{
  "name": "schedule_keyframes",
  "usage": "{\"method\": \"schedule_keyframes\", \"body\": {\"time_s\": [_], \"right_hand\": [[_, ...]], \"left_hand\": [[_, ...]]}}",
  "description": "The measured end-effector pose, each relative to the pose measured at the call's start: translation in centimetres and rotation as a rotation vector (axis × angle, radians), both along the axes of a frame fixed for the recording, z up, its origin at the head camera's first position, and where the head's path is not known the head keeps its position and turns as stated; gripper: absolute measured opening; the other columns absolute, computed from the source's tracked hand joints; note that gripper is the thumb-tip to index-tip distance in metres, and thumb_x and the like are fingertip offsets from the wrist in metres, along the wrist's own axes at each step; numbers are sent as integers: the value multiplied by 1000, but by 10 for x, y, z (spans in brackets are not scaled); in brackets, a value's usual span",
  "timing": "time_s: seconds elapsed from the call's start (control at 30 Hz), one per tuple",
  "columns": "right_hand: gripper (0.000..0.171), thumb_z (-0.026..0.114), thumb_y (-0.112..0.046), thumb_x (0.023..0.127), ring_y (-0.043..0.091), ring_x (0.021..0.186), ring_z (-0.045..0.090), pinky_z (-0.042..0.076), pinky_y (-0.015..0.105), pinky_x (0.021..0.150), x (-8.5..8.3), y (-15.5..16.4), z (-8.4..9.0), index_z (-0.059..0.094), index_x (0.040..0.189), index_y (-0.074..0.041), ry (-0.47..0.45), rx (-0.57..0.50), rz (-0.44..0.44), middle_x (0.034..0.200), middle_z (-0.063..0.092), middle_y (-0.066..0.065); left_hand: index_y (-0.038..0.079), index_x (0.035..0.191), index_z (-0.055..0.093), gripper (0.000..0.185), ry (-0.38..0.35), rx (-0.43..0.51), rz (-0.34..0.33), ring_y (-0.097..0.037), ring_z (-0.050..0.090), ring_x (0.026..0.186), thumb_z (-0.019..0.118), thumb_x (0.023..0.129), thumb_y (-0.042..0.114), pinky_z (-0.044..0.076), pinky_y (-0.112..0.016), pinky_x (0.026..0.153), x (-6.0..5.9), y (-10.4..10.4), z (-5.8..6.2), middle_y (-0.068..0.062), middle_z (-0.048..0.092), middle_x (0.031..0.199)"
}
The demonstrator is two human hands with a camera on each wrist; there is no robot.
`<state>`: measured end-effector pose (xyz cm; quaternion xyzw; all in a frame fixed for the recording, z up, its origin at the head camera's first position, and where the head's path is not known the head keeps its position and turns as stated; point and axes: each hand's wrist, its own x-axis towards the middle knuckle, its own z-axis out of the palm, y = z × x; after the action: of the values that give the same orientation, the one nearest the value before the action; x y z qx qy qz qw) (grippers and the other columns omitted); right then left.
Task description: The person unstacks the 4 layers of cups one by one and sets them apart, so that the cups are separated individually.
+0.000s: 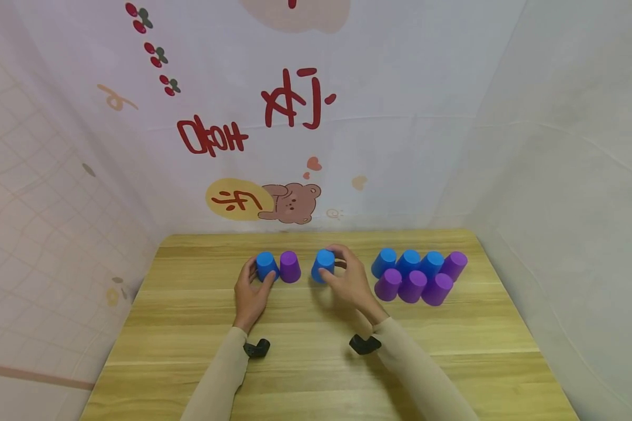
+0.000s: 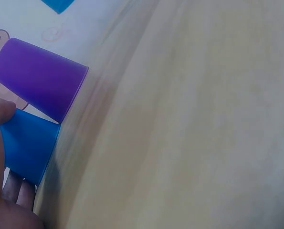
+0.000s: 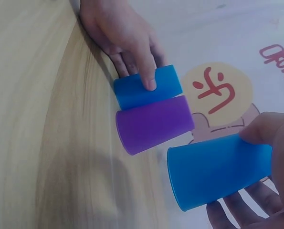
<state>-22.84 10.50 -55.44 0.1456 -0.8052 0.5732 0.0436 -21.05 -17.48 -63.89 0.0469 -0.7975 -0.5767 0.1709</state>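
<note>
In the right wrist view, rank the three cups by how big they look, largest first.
1. Blue cup in the right hand, though it is nearest the camera.
2. Purple cup.
3. Blue cup under the left hand, partly covered by fingers.

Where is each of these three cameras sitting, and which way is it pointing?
Head: worn high, looks forward and down at the table; both forearms, left hand and right hand show.
Left wrist: low beside the left hand's blue cup and purple cup; thumb shows.
Right wrist: sideways at the right hand's blue cup; both hands show.
Shared: all see the blue-purple pair.
</note>
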Motion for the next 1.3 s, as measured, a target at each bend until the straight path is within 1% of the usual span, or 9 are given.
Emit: {"method": "schedule_keyframes", "body": {"time_s": [0.2, 0.33, 0.53, 0.73, 0.8, 1.0, 1.17, 1.23, 1.3], "right_hand": [[53, 88, -5, 95, 40, 135, 72, 62, 60, 117, 7, 7, 6, 65, 144, -3, 32, -25, -1, 144, 72, 17], [54, 88, -5, 96, 38, 135, 72, 61, 63, 118, 12, 11, 13, 65, 145, -4, 57, -29, 5, 144, 72, 16], [53, 87, -7, 96, 37, 135, 72, 61, 62, 118, 19, 19, 26, 65, 144, -7, 88, -25, -2, 144, 73, 15], [54, 87, -3, 95, 38, 134, 72, 61, 63, 118, 25, 28, 38, 64, 144, -2, 122, -29, -19, 141, 73, 16], [54, 87, -2, 94, 39, 133, 73, 61, 63, 117, 27, 32, 42, 64, 144, -1, 139, -27, -23, 140, 74, 17], [53, 86, -4, 96, 37, 131, 73, 62, 63, 115, 31, 45, 53, 64, 145, -4, 167, 1, -55, 140, 74, 16], [55, 86, -6, 96, 39, 132, 73, 62, 64, 115, 36, 57, 62, 63, 146, 0, 163, 35, -101, 141, 74, 18], [56, 87, -6, 96, 40, 131, 74, 63, 62, 115, 38, 62, 65, 63, 146, 0, 165, 39, -119, 139, 75, 19], [56, 87, -6, 95, 39, 131, 74, 64, 54, 116, 39, 67, 67, 64, 146, -2, 166, 35, -132, 139, 75, 18]], "left_hand": [[4, 163, 52, 66, -10, 2, 9, -42, 60, 154, 81, 106, 19, 49, -58, 133, 0, 1, 0, -24, 62, 161], [4, 163, 53, 66, -10, -6, 18, -42, 60, 153, 81, 106, 18, 49, -59, 132, 0, 1, -1, -23, 63, 161], [5, 163, 53, 65, -10, -4, 17, -41, 61, 153, 82, 106, 18, 49, -58, 132, -1, 1, -1, -23, 63, 160], [5, 162, 54, 64, -6, -4, 18, -41, 61, 153, 82, 106, 18, 49, -58, 132, 0, 1, 0, -23, 64, 160], [4, 162, 54, 64, 1, -5, 20, -42, 61, 152, 82, 105, 18, 49, -60, 132, 0, 2, 0, -24, 64, 160], [5, 163, 53, 65, -6, -2, 13, -42, 60, 153, 81, 106, 19, 48, -61, 132, 2, 2, 1, -23, 62, 161], [6, 165, 51, 67, -22, 11, -6, -42, 59, 154, 81, 106, 20, 48, -59, 133, 2, 1, 1, -22, 61, 163], [5, 165, 51, 67, -17, 10, -6, -42, 59, 154, 81, 106, 19, 49, -59, 133, 2, 0, 1, -23, 61, 163], [4, 164, 52, 67, -11, 7, -3, -43, 60, 153, 82, 105, 17, 49, -58, 132, 2, 1, 1, -24, 61, 162]]}}
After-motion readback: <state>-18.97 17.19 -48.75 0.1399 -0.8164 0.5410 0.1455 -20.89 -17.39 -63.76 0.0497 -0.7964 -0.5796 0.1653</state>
